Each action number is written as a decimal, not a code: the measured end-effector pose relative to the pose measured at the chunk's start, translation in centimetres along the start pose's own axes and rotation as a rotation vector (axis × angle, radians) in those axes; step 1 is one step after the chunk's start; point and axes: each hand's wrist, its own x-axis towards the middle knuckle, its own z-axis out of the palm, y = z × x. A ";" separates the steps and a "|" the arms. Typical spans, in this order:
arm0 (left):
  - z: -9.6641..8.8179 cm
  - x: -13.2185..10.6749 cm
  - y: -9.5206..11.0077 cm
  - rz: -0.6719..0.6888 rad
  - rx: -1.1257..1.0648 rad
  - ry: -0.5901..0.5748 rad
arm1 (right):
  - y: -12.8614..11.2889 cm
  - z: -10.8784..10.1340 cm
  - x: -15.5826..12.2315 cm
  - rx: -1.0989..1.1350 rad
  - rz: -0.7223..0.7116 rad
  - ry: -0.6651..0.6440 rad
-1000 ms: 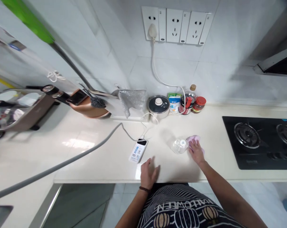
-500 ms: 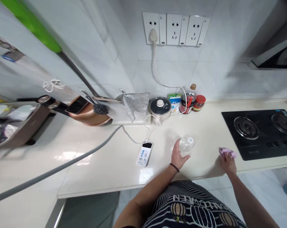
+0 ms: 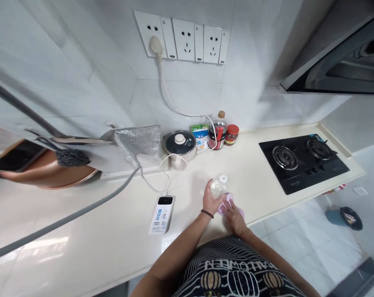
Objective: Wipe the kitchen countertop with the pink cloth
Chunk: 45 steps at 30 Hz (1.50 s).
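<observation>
Fingers (image 3: 207, 189) of my left hand (image 3: 210, 201) curl around the clear glass (image 3: 219, 186) (long axis toward one o'clock) near the counter (image 3: 261, 181) edge, my right hand (image 3: 235, 216) flat on the pink cloth (image 3: 226, 201) at its five o'clock.

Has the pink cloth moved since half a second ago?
Yes. The pink cloth, under the right hand, has slid left, away from the black gas stove, to the clear glass jar in the left hand.

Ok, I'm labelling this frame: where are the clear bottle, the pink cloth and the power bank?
clear bottle (image 3: 218, 188): head view, its transparent body.
pink cloth (image 3: 226, 199): head view, its uncovered edge.
power bank (image 3: 161, 215): head view, its labelled face.
</observation>
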 end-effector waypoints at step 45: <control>-7.0 4.2 0.6 0.041 0.143 0.241 | 12.2 -7.4 7.4 -0.221 -0.086 -0.081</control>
